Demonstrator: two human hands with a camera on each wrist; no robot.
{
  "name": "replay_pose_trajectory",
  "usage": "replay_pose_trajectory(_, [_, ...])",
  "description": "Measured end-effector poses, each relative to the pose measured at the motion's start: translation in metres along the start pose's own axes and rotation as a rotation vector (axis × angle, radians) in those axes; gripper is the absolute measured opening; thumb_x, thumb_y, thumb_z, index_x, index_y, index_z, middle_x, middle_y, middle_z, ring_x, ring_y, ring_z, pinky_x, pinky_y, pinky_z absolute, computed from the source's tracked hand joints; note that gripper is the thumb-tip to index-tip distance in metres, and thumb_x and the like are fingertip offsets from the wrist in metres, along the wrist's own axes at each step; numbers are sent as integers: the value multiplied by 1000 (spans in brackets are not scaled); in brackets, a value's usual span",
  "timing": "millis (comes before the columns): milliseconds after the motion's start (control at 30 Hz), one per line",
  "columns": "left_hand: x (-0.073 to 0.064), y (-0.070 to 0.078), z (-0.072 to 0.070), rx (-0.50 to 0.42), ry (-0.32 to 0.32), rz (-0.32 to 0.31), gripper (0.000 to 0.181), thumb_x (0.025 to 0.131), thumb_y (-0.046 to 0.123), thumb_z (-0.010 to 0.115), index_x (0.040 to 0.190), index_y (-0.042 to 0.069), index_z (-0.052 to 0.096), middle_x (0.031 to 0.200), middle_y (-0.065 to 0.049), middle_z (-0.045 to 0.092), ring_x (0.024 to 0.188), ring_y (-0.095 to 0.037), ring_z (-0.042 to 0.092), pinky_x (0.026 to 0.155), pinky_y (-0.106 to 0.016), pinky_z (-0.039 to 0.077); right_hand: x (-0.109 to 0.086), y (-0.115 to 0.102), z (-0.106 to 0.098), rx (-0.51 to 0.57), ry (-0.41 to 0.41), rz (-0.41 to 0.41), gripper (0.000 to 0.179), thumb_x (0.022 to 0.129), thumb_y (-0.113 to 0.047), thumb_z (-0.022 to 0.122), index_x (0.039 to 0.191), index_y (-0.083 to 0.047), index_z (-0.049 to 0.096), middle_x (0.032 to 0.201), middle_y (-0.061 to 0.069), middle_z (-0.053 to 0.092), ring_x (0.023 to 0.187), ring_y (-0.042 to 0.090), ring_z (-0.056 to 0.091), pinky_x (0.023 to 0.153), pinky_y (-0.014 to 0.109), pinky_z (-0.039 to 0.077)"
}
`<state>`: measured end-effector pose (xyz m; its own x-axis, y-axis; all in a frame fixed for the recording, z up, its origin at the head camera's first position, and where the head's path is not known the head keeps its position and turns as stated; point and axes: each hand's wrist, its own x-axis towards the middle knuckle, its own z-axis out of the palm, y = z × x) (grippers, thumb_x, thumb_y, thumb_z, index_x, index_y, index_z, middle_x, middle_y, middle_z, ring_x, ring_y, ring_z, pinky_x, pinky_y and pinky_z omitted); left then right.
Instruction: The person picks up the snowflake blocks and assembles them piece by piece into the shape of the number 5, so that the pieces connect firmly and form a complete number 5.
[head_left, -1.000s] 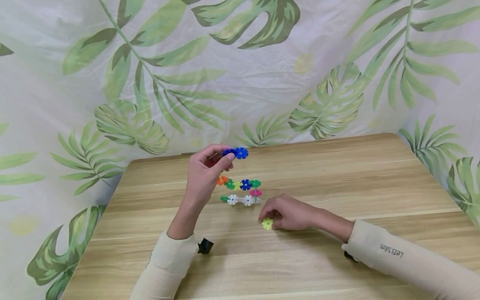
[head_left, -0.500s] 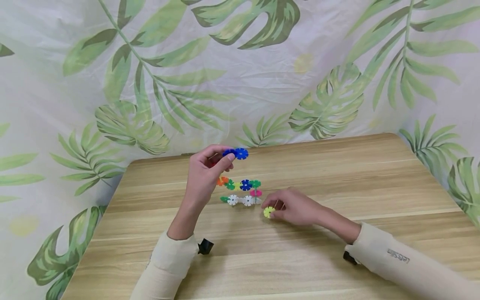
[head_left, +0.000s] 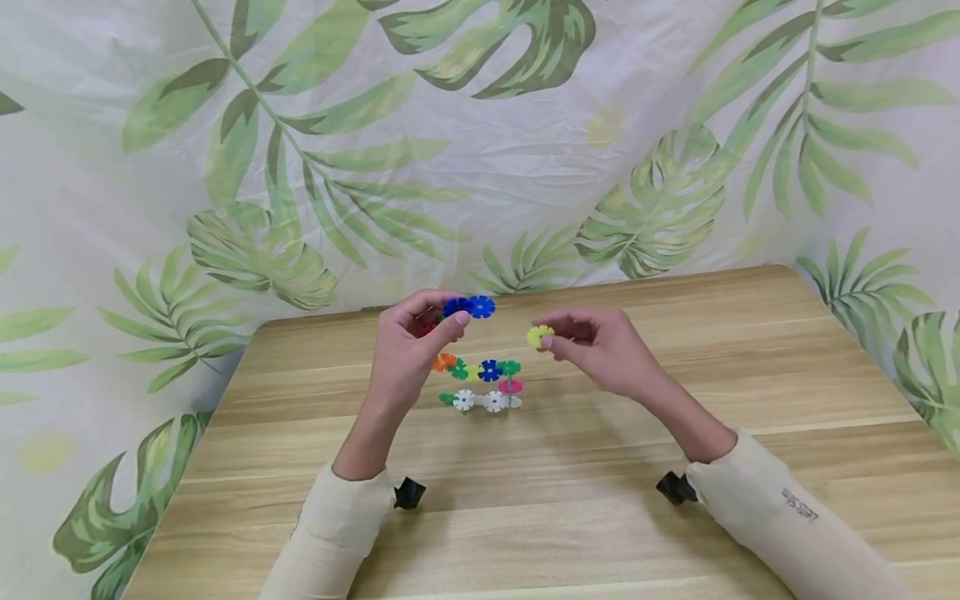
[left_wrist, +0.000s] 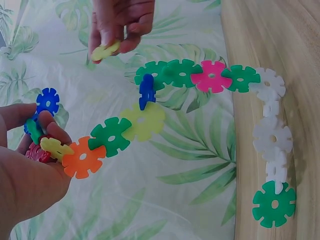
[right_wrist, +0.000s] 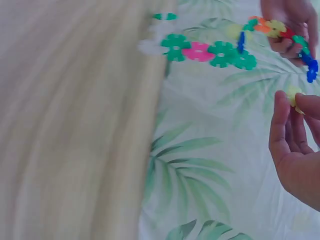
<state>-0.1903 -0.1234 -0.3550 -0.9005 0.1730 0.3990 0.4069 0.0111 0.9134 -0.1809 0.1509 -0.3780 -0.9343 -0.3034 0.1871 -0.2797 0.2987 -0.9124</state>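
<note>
My left hand (head_left: pixel 408 350) holds one end of a chain of notched plastic discs, near two blue discs (head_left: pixel 480 307). From that grip the linked discs run through yellow, an orange disc (left_wrist: pixel 84 157), green, yellow and blue, then along a green and pink stretch. White discs (left_wrist: pixel 272 135) and a green disc (left_wrist: pixel 274 204) form the other end, low by the table. A loose yellow notched disc (head_left: pixel 539 337) is pinched between thumb and fingers of my right hand (head_left: pixel 600 346), raised to the right of the blue discs with a gap between. Part of the chain is hidden behind the left hand.
The wooden table (head_left: pixel 675 517) spreads under both hands, with its far edge close to a leaf-printed cloth (head_left: pixel 525 167). Small black devices (head_left: pixel 409 493) sit at the cuffs of both sleeves.
My right hand has lifted the yellow disc from near the tabletop, up and away from me to the height of the blue discs. The left hand has stayed almost still.
</note>
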Motion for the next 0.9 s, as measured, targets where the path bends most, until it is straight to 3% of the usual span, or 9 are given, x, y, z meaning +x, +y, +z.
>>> replay_pose_trajectory(333, [0, 1, 0, -14, -14, 0, 20, 98, -1, 73, 116, -9, 72, 92, 6, 75, 81, -13, 71, 77, -23, 62, 16, -22, 9, 115, 79, -89, 25, 100, -9, 77, 124, -5, 77, 105, 16, 81, 84, 13, 75, 77, 25, 62])
replay_pose_trajectory(900, [0, 1, 2, -27, -43, 0, 17, 99, -1, 72, 113, -10, 72, 93, 4, 75, 81, -14, 70, 78, -23, 63, 24, -27, 24, 241, 125, -199, 22, 98, 2, 75, 120, 4, 76, 103, 26, 78, 78, 11, 75, 75, 32, 66])
